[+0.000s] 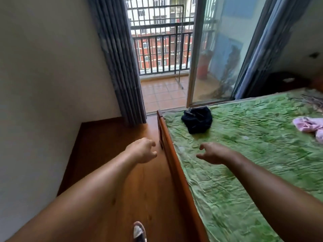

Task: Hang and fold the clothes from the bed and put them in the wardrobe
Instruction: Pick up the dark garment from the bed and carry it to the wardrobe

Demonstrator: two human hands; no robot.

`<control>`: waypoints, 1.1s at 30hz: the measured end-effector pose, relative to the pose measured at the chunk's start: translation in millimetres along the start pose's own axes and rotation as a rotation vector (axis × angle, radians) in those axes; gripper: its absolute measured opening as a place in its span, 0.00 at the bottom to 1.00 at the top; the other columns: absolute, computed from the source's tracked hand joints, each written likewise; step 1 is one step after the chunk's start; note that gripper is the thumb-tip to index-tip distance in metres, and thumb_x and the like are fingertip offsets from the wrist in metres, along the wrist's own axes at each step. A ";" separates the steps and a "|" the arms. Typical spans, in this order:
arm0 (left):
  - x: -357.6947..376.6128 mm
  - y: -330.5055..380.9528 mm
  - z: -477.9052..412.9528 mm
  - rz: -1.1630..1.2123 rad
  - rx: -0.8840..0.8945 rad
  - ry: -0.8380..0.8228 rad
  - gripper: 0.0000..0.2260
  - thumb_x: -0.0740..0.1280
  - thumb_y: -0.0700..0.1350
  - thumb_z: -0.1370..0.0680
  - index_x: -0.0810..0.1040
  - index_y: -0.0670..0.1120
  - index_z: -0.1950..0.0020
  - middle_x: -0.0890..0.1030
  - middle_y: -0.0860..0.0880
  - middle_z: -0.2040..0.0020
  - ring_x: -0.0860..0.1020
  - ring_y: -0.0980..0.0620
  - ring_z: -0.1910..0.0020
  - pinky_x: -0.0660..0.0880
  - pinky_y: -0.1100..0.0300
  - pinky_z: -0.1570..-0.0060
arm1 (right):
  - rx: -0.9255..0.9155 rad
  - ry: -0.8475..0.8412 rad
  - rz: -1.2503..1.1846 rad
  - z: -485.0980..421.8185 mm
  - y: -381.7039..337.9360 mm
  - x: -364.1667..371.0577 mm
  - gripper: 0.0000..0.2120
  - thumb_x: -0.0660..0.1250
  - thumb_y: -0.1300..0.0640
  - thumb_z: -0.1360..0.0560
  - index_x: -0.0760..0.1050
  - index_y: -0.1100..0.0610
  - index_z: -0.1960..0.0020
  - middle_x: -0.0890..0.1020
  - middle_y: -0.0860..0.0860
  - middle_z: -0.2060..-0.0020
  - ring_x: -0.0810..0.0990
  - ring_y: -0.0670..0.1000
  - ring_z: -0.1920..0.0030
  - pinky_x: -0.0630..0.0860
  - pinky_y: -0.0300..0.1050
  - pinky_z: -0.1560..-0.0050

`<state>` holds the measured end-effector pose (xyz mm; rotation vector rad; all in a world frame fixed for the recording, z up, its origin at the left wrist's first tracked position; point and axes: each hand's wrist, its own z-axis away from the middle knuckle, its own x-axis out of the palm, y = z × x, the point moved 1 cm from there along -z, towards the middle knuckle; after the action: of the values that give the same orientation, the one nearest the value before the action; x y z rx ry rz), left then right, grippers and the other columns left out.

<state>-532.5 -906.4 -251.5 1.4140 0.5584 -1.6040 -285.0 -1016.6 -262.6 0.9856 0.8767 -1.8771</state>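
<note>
1. The floor [108,154] is running along the left side of the bed [244,163].
2. A bundled garment [197,120] is sitting on the bed near its far left corner; a second garment [309,125] is lying towards the right.
3. A glass door [218,58] is standing behind the bed.
4. The left grip [142,151] is hovering over the floor, the right grip [212,153] over the bed.

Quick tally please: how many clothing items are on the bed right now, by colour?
Dark navy garment: 1
Pink garment: 1, partly cut off at the frame edge
Total: 2, both lying crumpled on the green bedsheet.
</note>
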 end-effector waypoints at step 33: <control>15.6 42.5 -691.2 -0.352 0.584 -0.501 0.21 0.66 0.52 0.22 0.72 0.54 0.29 0.76 0.47 0.37 0.78 0.45 0.43 0.78 0.50 0.45 | 0.591 -0.132 -0.440 -514.2 155.3 -75.7 0.24 0.62 0.41 0.21 0.71 0.51 0.29 0.76 0.56 0.32 0.76 0.59 0.35 0.74 0.53 0.36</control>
<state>-123.6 -375.2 -425.8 1.2701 0.0297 -2.4452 32.6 -623.2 -459.1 1.0457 0.4840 -2.6360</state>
